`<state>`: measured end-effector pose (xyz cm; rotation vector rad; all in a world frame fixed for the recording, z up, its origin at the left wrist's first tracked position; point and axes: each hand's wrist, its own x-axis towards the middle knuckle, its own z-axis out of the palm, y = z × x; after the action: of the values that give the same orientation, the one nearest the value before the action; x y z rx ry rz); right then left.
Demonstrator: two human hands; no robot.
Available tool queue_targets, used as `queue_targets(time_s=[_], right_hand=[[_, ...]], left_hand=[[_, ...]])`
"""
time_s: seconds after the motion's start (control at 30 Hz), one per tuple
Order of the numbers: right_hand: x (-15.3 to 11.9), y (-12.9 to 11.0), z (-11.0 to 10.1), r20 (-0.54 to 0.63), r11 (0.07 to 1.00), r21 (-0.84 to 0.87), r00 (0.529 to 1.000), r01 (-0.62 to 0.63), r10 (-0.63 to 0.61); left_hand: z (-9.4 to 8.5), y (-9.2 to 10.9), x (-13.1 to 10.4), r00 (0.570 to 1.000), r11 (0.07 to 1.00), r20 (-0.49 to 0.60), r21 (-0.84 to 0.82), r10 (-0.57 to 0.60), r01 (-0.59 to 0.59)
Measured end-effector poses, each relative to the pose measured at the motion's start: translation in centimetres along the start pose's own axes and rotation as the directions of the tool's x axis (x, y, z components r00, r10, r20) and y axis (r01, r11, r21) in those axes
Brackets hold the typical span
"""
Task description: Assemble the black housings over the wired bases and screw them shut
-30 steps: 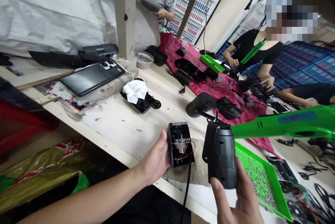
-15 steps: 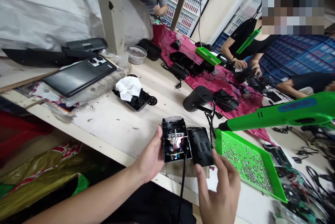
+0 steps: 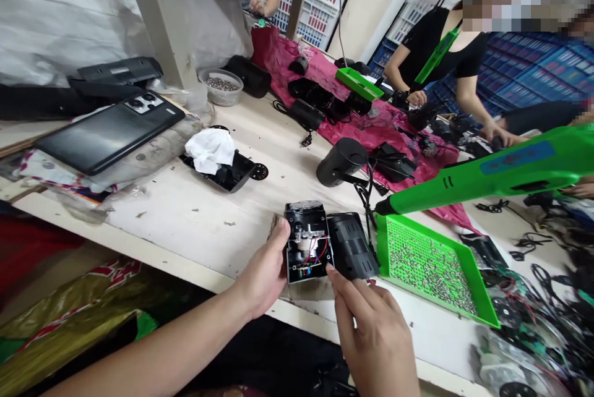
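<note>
My left hand (image 3: 264, 270) grips one side of an open black housing half (image 3: 291, 242) of a small electrical device. Inside it lie red wires, a pale round part and a small circuit board; a clear round lens caps its far end. My right hand (image 3: 375, 323) is at the near right corner of this housing, its index fingertip touching the edge where the cable showed earlier. The fingers are bent inward, and whatever they hold is hidden. Close by on the right lies a matching black slotted cover (image 3: 352, 245), touched by neither hand.
A green tray of screws (image 3: 434, 273) stands at right, beneath a large green electric screwdriver (image 3: 482, 171). A black cylindrical lamp (image 3: 341, 162), white tissue (image 3: 211, 149), phone (image 3: 111, 131) and screw tub (image 3: 223, 88) are on the table. A co-worker (image 3: 440, 51) sits across.
My right hand has left the black slotted cover and moved left to the housing's near corner. The cover now lies on the table. My left hand keeps its hold.
</note>
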<state>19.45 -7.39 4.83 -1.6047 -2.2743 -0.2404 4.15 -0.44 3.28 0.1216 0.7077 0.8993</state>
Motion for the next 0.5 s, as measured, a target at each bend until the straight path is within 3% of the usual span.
queue_targets(time_s=[0.17,0.3,0.43,0.5], right_hand=[[0.6,0.4,0.1,0.035,0.997,-0.024,0.997,0.07,-0.069],[0.0,0.1,1.5,-0.019,0.995,-0.013,0.995,0.095,-0.096],[-1.5,0.2,1.8,-0.039,0.995,0.098,0.999,0.016,-0.012],[-2.0,0.7,1.6,-0.073,0.988,0.132,0.993,-0.082,0.092]], left_hand=[[0.4,0.3,0.2,1.0,0.999,-0.006,0.033,-0.005,0.006],[0.3,0.5,0.3,1.0,1.0,-0.002,0.005,-0.004,0.004],[0.2,0.4,0.2,1.0,1.0,0.027,0.008,0.0,0.0],[0.2,0.3,0.0,1.0,1.0,0.014,0.014,0.004,-0.004]])
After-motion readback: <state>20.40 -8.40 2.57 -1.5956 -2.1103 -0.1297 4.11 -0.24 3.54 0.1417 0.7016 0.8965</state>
